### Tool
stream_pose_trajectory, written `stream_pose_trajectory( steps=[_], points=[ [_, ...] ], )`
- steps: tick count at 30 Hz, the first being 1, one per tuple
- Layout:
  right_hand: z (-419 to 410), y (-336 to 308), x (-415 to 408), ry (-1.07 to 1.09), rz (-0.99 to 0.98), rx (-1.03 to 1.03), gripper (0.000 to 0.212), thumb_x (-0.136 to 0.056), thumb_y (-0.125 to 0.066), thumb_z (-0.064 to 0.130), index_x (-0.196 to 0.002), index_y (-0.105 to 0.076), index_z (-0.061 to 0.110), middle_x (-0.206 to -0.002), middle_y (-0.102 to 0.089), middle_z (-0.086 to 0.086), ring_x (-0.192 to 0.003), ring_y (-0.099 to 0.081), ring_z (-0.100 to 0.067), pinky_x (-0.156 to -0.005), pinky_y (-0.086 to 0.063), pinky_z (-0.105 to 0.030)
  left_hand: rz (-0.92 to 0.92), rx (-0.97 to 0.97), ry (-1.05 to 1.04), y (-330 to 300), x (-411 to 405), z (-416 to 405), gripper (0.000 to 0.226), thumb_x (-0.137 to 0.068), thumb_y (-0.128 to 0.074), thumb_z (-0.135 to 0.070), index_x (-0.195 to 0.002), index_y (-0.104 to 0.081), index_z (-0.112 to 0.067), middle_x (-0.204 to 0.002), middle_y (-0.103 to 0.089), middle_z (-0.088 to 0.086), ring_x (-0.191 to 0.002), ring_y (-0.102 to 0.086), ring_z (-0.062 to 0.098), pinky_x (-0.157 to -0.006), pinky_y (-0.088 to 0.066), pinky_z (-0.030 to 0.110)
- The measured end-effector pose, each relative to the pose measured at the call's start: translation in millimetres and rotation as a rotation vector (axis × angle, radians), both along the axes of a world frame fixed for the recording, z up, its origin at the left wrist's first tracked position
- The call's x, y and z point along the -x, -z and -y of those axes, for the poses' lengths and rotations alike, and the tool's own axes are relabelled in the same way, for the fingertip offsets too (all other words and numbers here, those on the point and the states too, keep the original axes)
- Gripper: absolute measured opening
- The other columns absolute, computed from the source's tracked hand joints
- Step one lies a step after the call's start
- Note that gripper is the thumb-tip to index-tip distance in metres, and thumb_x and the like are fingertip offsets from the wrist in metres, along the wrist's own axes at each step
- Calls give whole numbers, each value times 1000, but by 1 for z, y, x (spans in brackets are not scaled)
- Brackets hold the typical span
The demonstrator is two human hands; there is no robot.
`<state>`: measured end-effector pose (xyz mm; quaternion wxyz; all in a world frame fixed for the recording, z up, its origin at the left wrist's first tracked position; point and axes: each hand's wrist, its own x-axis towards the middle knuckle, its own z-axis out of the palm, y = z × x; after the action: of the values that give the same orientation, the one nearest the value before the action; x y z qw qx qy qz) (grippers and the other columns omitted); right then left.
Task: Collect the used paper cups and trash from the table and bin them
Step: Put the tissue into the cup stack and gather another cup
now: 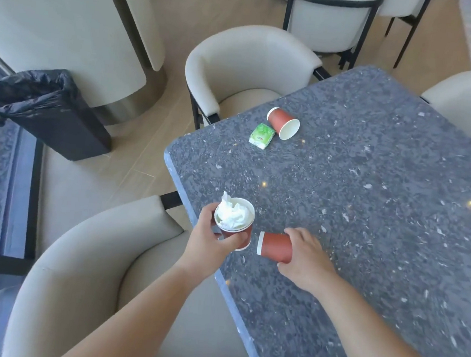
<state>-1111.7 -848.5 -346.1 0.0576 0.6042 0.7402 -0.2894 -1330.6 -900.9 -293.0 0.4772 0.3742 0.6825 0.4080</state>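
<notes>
My left hand (212,237) grips an upright red paper cup (241,237) stuffed with crumpled white tissue (230,215), near the table's left edge. Just to its right, my right hand (306,255) grips a second red cup (275,246) that lies on its side, its white base rim toward the left hand. A third red cup (283,122) lies tipped over farther along the table, open mouth facing me. Beside it sits a small green-and-white packet (261,135). The bin (49,110), lined with a black bag, stands on the floor to the left.
The dark speckled stone table (354,203) fills the right side. Cream armchairs surround it: one below my arms (84,264), one at the far left edge (238,64), one at the far right (468,104). Beige floor lies between table and bin.
</notes>
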Motion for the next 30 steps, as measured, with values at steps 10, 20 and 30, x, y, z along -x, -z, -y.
stream_pose_trajectory(
  steps=[10,20,30],
  points=[
    [18,5,-8,192,-138,124,87,-70,-71,36,-133,-12,38,-140,-26,1,-99,-50,-26,-75,-49,-38,57,-45,10,-15,1,-1,58,-69,-79,-24,-118,-52,-37,-121,-64,-10,-99,-63,-7,-76,-52,15],
    [36,-48,30,203,-355,-140,81,-62,-74,48,-127,-27,35,-117,-28,15,-106,-42,-15,-79,-37,-32,122,-141,-12,-62,12,23,57,-68,-79,-20,-116,-53,-37,-122,-67,-5,-111,-65,11,-79,-53,16],
    [72,-108,97,-36,-413,-191,79,-62,-63,53,-132,-34,32,-122,-43,14,-121,-36,-14,-94,-33,-27,141,-245,-3,-111,37,69,68,-62,-84,-29,-123,-55,-30,-125,-68,4,-116,-66,24,-95,-56,43]
  ],
)
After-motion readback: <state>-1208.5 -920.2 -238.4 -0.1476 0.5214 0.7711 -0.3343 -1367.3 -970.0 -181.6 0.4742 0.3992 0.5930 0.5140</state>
